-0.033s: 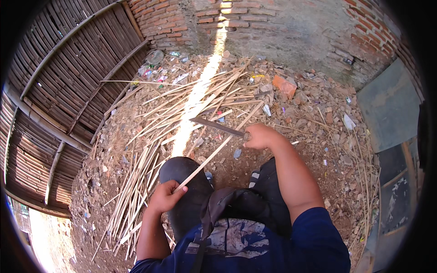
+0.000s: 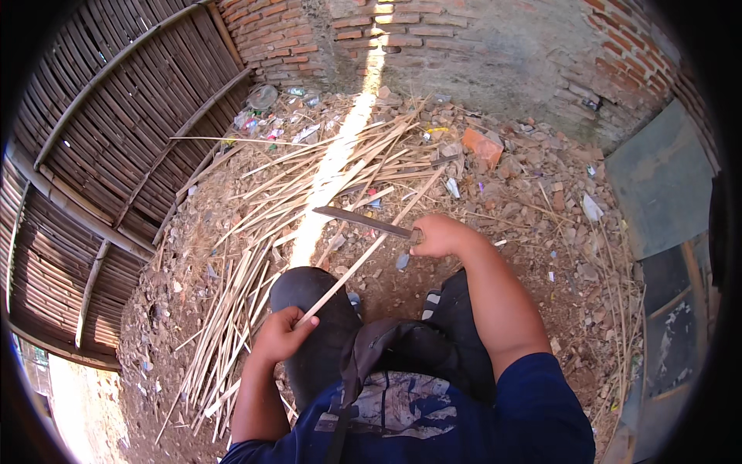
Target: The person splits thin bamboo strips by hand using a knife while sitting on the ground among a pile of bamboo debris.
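Note:
My left hand point(image 2: 286, 334) is closed around the lower end of a thin, pale bamboo strip point(image 2: 349, 272), beside my left knee. From there the strip slants up and away to the right. My right hand point(image 2: 437, 235) grips the handle of a machete point(image 2: 363, 220), most of the handle being hidden in the fist. Its long dark blade points left and crosses the strip near its middle, touching it or very close; which of the two I cannot tell.
Many cut bamboo strips point(image 2: 224, 325) lie in a loose pile to the left and ahead. Rubble and litter cover the ground, with a broken brick point(image 2: 483, 147) at the back. A bamboo-slat wall point(image 2: 116, 100) stands left, a brick wall point(image 2: 479, 54) behind, grey panels point(image 2: 665, 185) right.
The machete and my right hand have shifted slightly left, and the blade tip sits a little lower. My left hand and the strip look almost unmoved.

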